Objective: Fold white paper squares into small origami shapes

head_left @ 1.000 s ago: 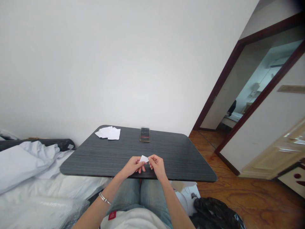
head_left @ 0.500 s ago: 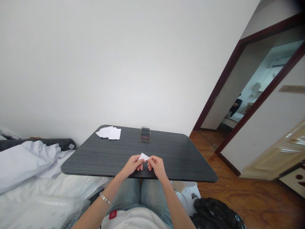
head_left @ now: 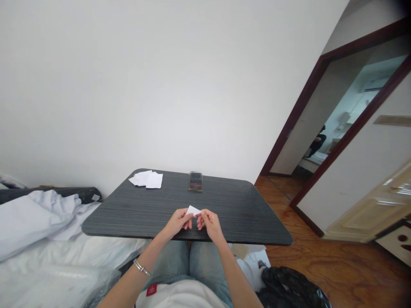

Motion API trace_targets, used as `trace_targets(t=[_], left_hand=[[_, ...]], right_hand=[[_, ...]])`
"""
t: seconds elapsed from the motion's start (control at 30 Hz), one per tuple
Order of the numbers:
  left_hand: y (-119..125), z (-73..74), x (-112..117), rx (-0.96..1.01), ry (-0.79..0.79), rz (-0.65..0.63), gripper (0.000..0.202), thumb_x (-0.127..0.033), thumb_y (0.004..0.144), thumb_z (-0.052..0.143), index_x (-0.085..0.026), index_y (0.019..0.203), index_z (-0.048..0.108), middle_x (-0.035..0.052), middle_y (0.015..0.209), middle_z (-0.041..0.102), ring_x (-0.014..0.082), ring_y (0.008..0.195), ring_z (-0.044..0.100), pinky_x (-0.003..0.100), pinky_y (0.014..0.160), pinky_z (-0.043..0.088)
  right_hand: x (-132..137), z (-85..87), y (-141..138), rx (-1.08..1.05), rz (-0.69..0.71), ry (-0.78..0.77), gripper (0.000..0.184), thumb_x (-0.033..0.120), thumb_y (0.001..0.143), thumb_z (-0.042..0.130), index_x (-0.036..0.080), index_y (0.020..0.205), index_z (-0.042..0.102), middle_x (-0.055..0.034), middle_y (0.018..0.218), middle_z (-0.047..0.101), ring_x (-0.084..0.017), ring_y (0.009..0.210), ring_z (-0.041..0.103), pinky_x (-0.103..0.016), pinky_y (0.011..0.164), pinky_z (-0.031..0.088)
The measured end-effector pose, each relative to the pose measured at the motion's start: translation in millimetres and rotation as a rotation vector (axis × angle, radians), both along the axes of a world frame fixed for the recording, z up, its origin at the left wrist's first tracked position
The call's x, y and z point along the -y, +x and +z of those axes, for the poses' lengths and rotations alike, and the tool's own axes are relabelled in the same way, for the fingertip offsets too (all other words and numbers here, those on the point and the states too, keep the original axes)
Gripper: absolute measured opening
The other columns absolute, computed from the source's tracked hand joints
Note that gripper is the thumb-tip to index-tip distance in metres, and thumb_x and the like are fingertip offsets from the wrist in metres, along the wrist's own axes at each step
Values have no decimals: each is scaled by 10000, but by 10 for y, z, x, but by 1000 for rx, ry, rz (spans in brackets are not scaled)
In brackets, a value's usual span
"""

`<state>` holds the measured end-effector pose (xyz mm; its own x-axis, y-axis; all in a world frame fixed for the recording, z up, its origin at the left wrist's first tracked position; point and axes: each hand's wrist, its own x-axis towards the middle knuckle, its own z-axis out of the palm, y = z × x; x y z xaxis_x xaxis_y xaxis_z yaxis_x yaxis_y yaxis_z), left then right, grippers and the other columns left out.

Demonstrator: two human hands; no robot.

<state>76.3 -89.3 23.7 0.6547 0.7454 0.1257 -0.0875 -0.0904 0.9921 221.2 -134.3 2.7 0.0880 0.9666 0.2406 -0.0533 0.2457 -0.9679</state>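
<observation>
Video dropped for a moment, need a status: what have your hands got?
Left hand pinching small white paper piece; right hand, fingers at its right corner. Above dark table. White paper stack, blurred phone farther off, not in the way.

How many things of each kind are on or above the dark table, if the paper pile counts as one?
White paper piece: 1
Pile of white paper slips: 1
Blurred phone: 1
Hands, left hand and right hand: 2
Total: 5
</observation>
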Motion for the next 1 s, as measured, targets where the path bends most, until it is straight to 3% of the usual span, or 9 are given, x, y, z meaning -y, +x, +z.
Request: trace_targets(t=[0.37, 0.63, 0.87, 1.0], left_hand=[[1, -19, -2, -7, -12, 3, 287, -378, 736, 504, -95, 749, 548, -22, 431, 541, 41, 314, 364, 150, 340, 228], [2, 38, 39, 7, -15, -32, 318, -407, 733, 499, -94, 758, 547, -4, 471, 568, 43, 329, 373, 157, 347, 233], [10, 36, 46, 6, -12, -107, 289, -386, 745, 485, -100, 732, 529, 21, 546, 601, 41, 351, 389, 160, 363, 245], [7, 28, 28, 55, -48, -14, 272, -356, 753, 482, -109, 863, 513, 17, 621, 590, 59, 415, 450, 165, 396, 304]], right_hand=[[24, 61, -2, 43, -89, -19, 244, 376, 700, 566, 136, 662, 559, 26, 493, 518, -71, 381, 475, -174, 367, 415], [30, 59, 3, -29, -51, -12, 304, 422, 757, 474, 136, 701, 563, 14, 519, 529, -76, 391, 482, -181, 371, 418], [29, 64, 16, -14, -130, 7, 257, 375, 731, 527, 142, 621, 537, 35, 480, 509, -57, 364, 441, -159, 350, 371], [13, 43, 33, -47, -149, -9, 248, 369, 729, 521, 149, 616, 522, 44, 464, 503, -56, 348, 428, -157, 335, 350]])
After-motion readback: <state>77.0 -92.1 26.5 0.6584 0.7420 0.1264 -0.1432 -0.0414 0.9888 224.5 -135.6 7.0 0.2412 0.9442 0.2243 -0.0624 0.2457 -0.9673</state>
